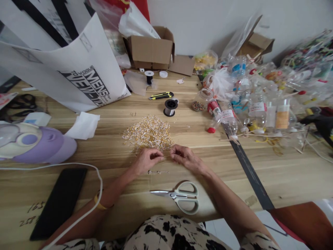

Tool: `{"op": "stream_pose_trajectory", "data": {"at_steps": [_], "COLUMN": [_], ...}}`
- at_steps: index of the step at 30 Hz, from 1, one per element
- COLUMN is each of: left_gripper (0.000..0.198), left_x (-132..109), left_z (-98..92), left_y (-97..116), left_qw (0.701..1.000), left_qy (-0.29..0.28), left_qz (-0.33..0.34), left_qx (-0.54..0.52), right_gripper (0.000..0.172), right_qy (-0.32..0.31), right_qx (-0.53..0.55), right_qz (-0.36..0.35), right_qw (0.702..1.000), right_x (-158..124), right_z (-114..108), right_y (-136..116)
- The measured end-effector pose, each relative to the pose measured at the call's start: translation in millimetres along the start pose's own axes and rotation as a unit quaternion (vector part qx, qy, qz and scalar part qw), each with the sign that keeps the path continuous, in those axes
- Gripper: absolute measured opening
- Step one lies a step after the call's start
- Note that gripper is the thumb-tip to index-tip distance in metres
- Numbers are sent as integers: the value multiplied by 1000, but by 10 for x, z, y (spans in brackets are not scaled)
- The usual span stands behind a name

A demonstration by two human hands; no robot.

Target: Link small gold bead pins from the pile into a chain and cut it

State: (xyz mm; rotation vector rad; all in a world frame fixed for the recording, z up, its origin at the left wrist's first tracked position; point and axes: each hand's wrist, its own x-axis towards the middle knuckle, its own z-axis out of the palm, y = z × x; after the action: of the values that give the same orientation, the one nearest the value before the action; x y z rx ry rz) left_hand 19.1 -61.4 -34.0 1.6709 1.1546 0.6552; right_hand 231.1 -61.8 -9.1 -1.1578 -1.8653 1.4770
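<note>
My left hand [148, 159] and my right hand [183, 156] face each other just in front of a pile of gold and silver beaded strands [149, 133]. Thumb and fingers are pinched together on both. A thin gold strand [167, 157] runs between the two pinches; its fine details are too small to make out. On the table below my hands lies a short beaded strand [158, 172], dark at its left end. Nearer to me are scissors [179, 195] with pale handles, blades pointing left.
Behind the pile are a wire spool [170, 108], a yellow-black utility knife [161, 95] and a cardboard box [151, 52]. A white bag [104, 66], a purple device [49, 144] and a black phone-like slab [59, 203] stand left. Plastic bottles [256, 107] crowd the right.
</note>
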Motion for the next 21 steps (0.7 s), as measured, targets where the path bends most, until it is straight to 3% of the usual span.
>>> {"op": "stream_pose_trajectory", "data": {"at_steps": [8,12,17,21], "left_gripper": [8,9,18,20], "left_x": [-13,-21,-66,-102], "left_z": [13,50,132,188], "left_y": [56,120,209,228], "left_qw": [997,987,943,908], "left_qy": [-7,-9,-26,-54], "left_qz": [34,92,212,243], "left_qx": [72,134,256,337], "right_gripper": [8,7,11,18], "right_qy": [-31,-62,-99,-102], "right_qx": [-139,-238,-353,-413], "right_qz": [13,17,-7,-14], "right_qw": [990,969,930,905], "right_x": [-27,-45,-92,-118], "right_z": [-140,-207,-238,-209], "right_y": [0,-30,-30,-13]}}
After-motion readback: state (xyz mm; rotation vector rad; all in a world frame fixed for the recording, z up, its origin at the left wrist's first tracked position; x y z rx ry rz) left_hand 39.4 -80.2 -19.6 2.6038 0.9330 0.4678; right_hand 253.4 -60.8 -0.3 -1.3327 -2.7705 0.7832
